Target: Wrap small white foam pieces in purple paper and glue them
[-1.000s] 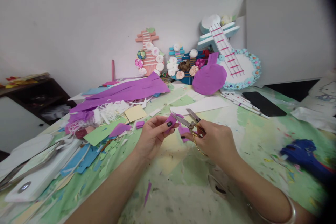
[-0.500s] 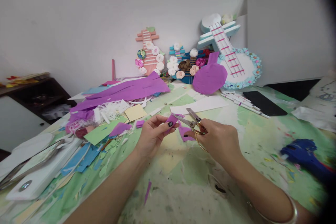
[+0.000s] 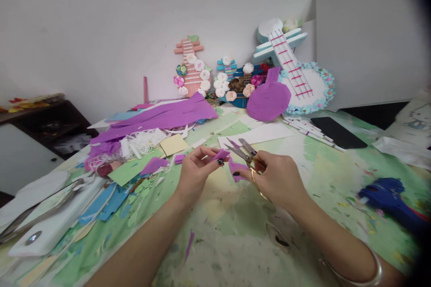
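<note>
My left hand pinches a small folded piece of purple paper between thumb and fingers. My right hand grips gold-handled scissors, whose blades are spread beside the paper, a little to its right. Just behind them is another grey metal blade; my right hand hides its other end. Under the scissors lies a loose purple paper scrap. A long white paper strip is on the table beyond my hands.
Purple paper sheets, white string and coloured scraps cover the left side. Decorated instrument-shaped crafts lean against the wall near a purple guitar-like cutout. At right are a black phone and a blue glue gun.
The scissors have drawn away from the purple paper and their blades have opened wider. My left hand has tilted the paper piece slightly.
</note>
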A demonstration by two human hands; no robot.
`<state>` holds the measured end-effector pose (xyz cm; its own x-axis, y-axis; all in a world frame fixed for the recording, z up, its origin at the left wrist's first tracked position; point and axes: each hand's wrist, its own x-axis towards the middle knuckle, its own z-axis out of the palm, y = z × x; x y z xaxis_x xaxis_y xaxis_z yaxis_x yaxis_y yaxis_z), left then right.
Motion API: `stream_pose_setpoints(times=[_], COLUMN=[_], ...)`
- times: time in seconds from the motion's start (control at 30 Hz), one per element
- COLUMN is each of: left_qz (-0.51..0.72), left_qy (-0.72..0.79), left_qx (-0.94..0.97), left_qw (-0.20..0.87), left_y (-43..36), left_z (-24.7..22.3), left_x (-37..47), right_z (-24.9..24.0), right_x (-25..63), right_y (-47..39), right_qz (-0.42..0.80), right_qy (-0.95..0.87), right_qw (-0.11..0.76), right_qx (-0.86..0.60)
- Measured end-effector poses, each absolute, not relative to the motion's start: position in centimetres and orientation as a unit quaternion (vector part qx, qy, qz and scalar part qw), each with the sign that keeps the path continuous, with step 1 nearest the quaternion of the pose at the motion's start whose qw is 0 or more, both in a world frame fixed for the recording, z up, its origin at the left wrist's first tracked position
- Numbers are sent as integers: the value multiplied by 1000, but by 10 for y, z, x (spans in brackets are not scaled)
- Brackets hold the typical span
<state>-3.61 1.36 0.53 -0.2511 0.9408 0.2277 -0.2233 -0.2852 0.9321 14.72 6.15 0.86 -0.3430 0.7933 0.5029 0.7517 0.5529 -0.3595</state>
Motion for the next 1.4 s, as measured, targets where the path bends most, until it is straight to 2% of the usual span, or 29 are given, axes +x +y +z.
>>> stream_pose_setpoints(times=[0.2,0.47,0.77,1.13,1.23,1.4], left_qz=[692,696,685,679,679,687], left_qy=[443,453,465,471,469,452], left_qx=[484,479,516,528,533,540], left_qw=[302,285,220,194,188,178], left_y=[11,9,9,9,12,13], left_z=[7,10,6,2,1,1], left_x=[-32,-27,-27,-29,-30,-32], right_z=[3,-4,-5,-8,-4,5], right_x=[141,140,141,143,144,145], right_y=[54,55,56,58,59,62], right_qz=[34,-54,-86,-119,-72,88], right_qy=[-830,-821,-817,-812,-807,-784], right_qw=[308,344,356,343,356,378], right_qx=[-463,-452,-446,-458,-465,-484])
